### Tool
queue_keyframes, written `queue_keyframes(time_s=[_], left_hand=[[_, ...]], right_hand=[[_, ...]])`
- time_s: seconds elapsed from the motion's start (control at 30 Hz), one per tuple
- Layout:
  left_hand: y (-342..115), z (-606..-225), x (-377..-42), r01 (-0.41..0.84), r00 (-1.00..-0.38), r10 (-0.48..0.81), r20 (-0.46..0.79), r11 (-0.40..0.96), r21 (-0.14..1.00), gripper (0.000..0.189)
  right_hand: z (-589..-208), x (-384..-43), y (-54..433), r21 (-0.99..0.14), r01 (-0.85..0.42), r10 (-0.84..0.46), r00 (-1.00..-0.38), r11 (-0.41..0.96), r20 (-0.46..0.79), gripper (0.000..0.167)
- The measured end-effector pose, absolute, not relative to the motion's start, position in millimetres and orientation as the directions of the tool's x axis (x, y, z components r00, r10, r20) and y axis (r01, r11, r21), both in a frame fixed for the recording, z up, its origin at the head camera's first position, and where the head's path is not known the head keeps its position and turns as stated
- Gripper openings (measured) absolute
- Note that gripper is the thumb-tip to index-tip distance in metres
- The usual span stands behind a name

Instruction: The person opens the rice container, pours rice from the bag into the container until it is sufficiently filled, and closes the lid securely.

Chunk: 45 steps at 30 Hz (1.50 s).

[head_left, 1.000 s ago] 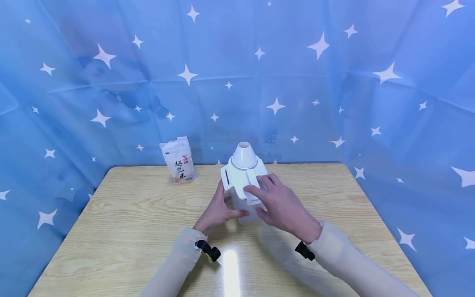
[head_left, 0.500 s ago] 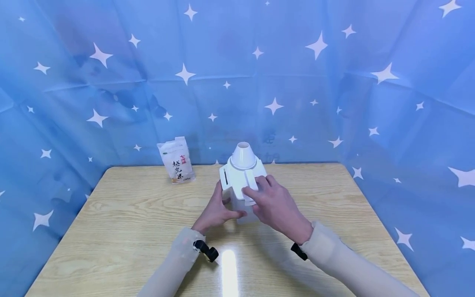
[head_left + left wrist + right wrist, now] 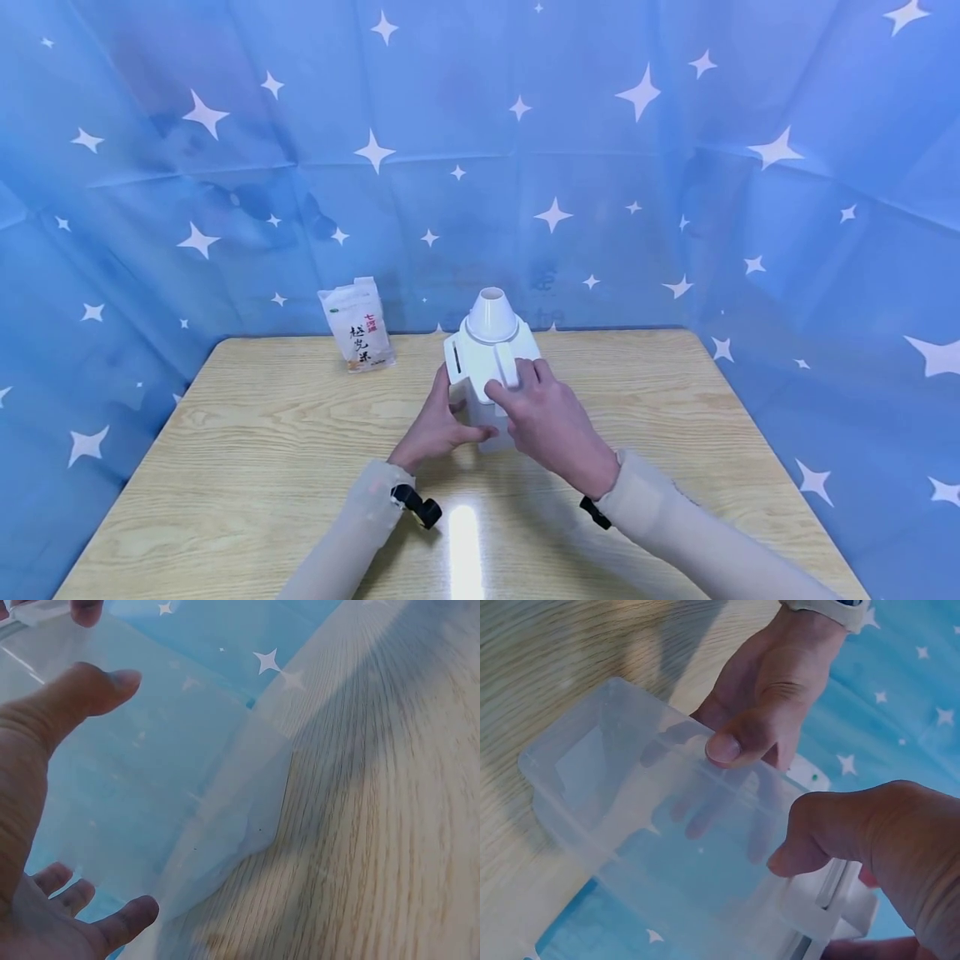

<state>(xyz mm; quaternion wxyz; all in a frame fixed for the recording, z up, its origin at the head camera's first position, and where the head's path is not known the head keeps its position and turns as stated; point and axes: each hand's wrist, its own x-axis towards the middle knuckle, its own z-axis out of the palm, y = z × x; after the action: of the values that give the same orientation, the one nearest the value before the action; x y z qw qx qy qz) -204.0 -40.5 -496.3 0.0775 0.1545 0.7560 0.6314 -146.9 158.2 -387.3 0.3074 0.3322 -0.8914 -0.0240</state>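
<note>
A clear plastic storage container with a white lid stands upright on the table. A white cone-shaped spout rises from the lid. My left hand grips the container's left side, its thumb across the front face and the other fingers round the side, as the right wrist view also shows. My right hand pinches the lid's front right edge, thumb at the front by a raised white strip and curled fingers over the right side. Its palm hides that corner of the lid.
A white bag with black and red writing, apparently rice, stands at the back left of the wooden table. A blue curtain with white stars hangs right behind the table's far edge.
My right hand has shifted slightly left and its fingers have closed in on the lid's front corner. The strip end that jutted past the front edge no longer shows. The left hand keeps its hold.
</note>
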Motion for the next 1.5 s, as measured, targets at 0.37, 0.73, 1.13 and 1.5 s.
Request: queue_keyframes(time_s=[0.37, 0.73, 1.13, 1.5], left_hand=[[-48.1, -499.0, -210.0, 0.18, -0.929, 0.35, 0.121, 0.141, 0.973, 0.126], [-47.0, -502.8, -209.4, 0.17, -0.927, 0.359, 0.111, 0.137, 0.976, 0.126], [-49.5, -492.1, -208.9, 0.2, -0.912, 0.389, 0.127, 0.153, 0.968, 0.132], [-43.4, -478.0, -194.0, 0.239, -0.949, 0.266, 0.171, 0.249, 0.939, 0.11]], right_hand=[[-380.3, -146.6, 160.4, 0.088, -0.656, -0.597, -0.613, 0.75, 0.518, 0.039], [-379.4, -147.4, 164.2, 0.105, -0.67, -0.62, -0.601, 0.735, 0.505, 0.037], [-369.6, -145.5, 179.0, -0.132, -0.683, -0.589, -0.698, 0.718, 0.407, 0.049], [-352.3, -179.1, 205.3, -0.489, -0.555, -0.466, -0.831, 0.672, 0.303, 0.05]])
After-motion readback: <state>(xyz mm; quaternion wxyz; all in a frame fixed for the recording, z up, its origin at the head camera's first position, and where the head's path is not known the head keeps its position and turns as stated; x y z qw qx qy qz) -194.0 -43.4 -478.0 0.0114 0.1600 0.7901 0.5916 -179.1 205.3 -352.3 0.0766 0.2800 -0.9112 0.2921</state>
